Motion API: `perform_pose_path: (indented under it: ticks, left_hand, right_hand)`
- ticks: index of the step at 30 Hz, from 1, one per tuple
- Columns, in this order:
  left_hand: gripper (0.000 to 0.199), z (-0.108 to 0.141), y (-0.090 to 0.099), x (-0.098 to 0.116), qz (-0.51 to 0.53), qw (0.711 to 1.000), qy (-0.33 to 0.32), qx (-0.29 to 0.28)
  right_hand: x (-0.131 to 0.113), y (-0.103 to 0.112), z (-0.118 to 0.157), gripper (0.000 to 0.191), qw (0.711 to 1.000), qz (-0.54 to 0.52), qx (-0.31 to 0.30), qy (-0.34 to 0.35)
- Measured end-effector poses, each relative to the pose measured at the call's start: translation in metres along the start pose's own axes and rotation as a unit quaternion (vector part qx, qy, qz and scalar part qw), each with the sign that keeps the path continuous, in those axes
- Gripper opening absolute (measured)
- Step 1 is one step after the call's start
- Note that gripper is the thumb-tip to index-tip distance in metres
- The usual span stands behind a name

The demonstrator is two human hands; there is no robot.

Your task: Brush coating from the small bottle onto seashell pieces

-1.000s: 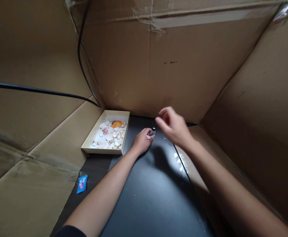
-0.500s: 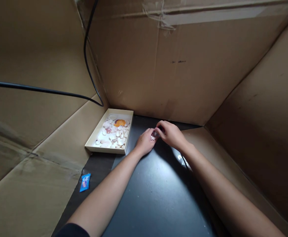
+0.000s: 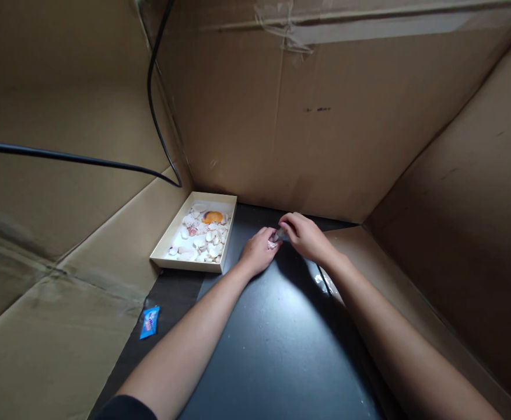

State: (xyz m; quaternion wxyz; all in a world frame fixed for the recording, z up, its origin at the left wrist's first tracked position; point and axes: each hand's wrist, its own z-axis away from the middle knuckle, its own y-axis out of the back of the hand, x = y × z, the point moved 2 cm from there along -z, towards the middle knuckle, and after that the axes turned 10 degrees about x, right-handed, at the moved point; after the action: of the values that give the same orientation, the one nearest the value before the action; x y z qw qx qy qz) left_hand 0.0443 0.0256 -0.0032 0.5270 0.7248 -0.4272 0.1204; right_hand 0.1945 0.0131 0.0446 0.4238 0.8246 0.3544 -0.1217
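Left grip: my left hand [image 3: 256, 255] is curled nearly closed, with a patterned shell [image 3: 272, 245] at its fingertips.
Right grip: my right hand [image 3: 308, 238] is pinched almost shut, seemingly on the upper end of a small greyish piece [image 3: 279, 234].
Between hands: the piece leans beside the shell; I judge this as close two-handed work, calling for a steady left hold and light right fingertips.
Shell box: the shallow cream box [image 3: 189, 266] holds pale shells [image 3: 200, 244] and an orange shell [image 3: 213, 217].
Blue packet: the packet [image 3: 149, 322] lies near my left forearm.

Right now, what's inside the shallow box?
The shallow box holds many pale shells and one orange piece near its far end. Shells overlap in places; whatever lies beneath them is hidden.
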Motion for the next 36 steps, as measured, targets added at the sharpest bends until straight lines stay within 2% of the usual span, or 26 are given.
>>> perform_pose_path:
  ticks: [4,8,12,21,28,32,36]
  left_hand:
    - [0.018,0.000,0.000,-0.001,-0.005,1.000,0.004,0.003]
    - [0.019,0.000,0.000,0.000,-0.010,1.000,0.006,-0.007]
    - [0.020,0.001,0.001,0.001,-0.010,1.000,0.005,-0.006]
    - [0.018,0.001,0.000,0.002,-0.027,1.000,0.003,-0.002]
    - [0.019,0.002,-0.003,0.001,-0.060,0.998,0.012,-0.011]
    - [0.021,-0.002,-0.005,0.001,-0.077,0.997,0.030,-0.007]
    - [0.020,-0.017,-0.008,0.001,-0.099,0.993,0.062,-0.015]
  right_hand:
    - [0.001,0.001,0.000,0.018,1.000,-0.013,0.017,-0.006]
    - [0.001,0.004,-0.001,0.020,1.000,-0.022,-0.008,-0.013]
    - [0.002,0.015,-0.005,0.021,0.999,-0.018,0.042,-0.030]
    - [0.001,0.030,-0.010,0.021,0.996,0.006,0.079,-0.030]
    - [0.004,0.032,-0.010,0.025,0.980,-0.086,0.142,-0.108]
    - [0.000,0.031,-0.010,0.026,0.974,-0.116,0.154,-0.115]
    - [-0.001,0.031,-0.010,0.027,0.972,-0.131,0.154,-0.122]
